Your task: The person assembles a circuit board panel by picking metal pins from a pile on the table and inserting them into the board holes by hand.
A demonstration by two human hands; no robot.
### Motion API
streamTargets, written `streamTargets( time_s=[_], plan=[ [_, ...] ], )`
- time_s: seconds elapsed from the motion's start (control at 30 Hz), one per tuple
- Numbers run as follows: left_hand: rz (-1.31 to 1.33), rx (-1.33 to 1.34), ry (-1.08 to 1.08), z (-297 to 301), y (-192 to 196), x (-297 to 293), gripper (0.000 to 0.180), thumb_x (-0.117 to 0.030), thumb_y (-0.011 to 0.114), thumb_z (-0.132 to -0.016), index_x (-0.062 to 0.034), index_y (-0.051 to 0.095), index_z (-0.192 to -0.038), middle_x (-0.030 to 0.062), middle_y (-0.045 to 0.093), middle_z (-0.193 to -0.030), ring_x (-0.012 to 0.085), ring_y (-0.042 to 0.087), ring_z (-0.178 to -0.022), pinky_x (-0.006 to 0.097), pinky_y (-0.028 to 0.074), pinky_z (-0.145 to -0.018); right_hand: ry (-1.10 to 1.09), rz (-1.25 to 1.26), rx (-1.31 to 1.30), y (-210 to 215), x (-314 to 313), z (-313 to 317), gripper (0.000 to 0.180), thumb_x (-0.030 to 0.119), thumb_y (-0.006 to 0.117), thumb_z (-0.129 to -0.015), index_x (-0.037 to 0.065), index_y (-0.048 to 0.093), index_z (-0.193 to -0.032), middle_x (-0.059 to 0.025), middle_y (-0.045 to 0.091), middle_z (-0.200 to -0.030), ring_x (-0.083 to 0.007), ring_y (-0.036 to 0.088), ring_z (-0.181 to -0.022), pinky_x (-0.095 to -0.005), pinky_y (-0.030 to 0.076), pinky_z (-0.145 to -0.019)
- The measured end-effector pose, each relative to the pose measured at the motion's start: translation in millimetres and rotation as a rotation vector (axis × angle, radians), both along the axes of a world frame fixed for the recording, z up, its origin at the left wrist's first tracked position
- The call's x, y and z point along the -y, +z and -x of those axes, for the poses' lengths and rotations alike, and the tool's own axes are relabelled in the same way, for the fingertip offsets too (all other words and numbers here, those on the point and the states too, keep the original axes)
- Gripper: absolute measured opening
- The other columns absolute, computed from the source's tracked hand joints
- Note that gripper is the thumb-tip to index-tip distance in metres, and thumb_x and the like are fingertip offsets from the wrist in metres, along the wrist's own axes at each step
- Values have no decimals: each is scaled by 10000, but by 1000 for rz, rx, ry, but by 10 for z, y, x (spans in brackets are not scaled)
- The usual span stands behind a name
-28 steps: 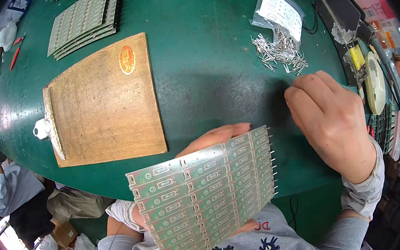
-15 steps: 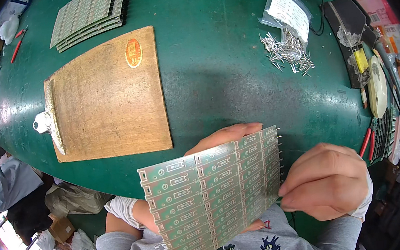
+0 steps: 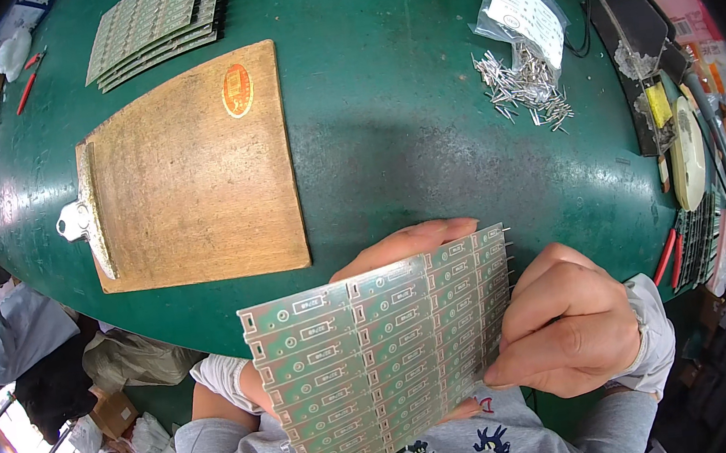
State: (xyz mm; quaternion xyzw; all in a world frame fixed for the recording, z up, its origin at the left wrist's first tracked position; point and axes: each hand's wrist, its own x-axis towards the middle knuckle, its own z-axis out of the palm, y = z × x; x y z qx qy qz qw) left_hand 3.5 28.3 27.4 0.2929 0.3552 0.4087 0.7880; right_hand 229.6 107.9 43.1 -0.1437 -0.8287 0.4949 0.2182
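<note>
A green circuit board panel, divided into many small repeated sections, is tilted up in front of my chest. My left hand grips it from behind; its fingers show over the top edge and the rest of the hand is hidden. Thin metal pins stick out along the panel's right edge. My right hand is closed in a pinch at that edge, with thumb and fingertips against or very near the board. What lies between those fingertips, if anything, is hidden.
On the green table lie a brown clipboard, stacked panels and loose metal pins by a clear plastic bag. Red-handled tools and a black box line the right side. A person sits far left.
My right hand has moved left and up against the panel's right edge, its fingers now overlapping it. The panel has shifted slightly left in my left hand.
</note>
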Motion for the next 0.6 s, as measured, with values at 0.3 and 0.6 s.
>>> streamTargets(
  time_s=[0.3,0.6],
  plan=[
    [-377,-245,57,4,-56,29,924,-126,891,-671,-45,370,-1430,128,411,-1447,230,433,-1329,353,401,-1095,0,-110,-47,20,10,14,218,21,758,-693,114,759,-889,9,602,-875,-148,546,-749,-249,441,-640],
    [-189,-169,2,-26,17,66,967,-111,896,-663,-41,328,-1443,109,434,-1416,201,475,-1279,315,438,-1061,-122,-425,-189,-82,140,24,191,112,735,-684,109,741,-875,21,620,-866,-123,564,-713,-218,439,-546]
  ],
)
